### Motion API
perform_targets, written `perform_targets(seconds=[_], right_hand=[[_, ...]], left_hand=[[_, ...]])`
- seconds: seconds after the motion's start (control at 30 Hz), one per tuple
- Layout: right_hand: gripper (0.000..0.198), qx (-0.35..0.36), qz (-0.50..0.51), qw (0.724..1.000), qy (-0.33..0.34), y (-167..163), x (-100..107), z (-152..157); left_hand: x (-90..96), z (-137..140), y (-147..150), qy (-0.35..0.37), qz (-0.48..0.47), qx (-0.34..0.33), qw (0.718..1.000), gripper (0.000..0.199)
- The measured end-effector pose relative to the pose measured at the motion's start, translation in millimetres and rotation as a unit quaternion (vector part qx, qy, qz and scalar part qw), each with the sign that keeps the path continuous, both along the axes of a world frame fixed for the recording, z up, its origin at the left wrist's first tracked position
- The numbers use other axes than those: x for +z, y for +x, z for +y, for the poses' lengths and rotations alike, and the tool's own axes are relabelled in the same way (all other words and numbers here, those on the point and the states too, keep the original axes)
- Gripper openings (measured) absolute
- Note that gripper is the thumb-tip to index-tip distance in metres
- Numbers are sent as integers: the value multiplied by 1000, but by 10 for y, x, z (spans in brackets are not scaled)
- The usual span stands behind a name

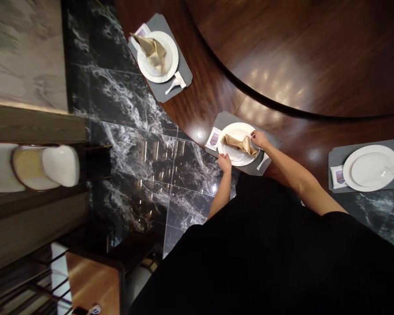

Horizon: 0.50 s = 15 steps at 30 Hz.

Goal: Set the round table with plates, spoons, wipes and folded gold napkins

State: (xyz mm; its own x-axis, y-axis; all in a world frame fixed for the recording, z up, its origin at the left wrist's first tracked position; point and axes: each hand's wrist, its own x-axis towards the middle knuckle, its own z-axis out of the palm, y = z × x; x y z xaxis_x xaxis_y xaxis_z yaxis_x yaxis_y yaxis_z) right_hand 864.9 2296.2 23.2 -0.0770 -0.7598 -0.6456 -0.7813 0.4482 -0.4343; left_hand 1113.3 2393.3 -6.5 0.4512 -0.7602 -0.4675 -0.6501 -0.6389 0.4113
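My left hand is closed at the near-left rim of a white plate, its fingers bent against the edge. Across the plate, the fingers of my right hand close on the upper right rim, close to a folded gold napkin. The napkin lies across the smaller plate stacked on top. Beneath everything is a grey placemat. A wrapped packet rests left of the plate, and a white spoon lies to its right, below my right wrist.
Another setting, a plate with an upright gold napkin, stands at upper left. At right, a plate carries no napkin. The turntable fills the round wooden table's middle. A chair and side table are left.
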Motion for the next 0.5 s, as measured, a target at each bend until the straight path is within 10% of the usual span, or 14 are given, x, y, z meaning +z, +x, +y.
perform_targets(seconds=[0.5], right_hand=[[45,-68,27,997,34,-196,266,552]], left_hand=[[63,53,0,-15,-6,-31,999,29]])
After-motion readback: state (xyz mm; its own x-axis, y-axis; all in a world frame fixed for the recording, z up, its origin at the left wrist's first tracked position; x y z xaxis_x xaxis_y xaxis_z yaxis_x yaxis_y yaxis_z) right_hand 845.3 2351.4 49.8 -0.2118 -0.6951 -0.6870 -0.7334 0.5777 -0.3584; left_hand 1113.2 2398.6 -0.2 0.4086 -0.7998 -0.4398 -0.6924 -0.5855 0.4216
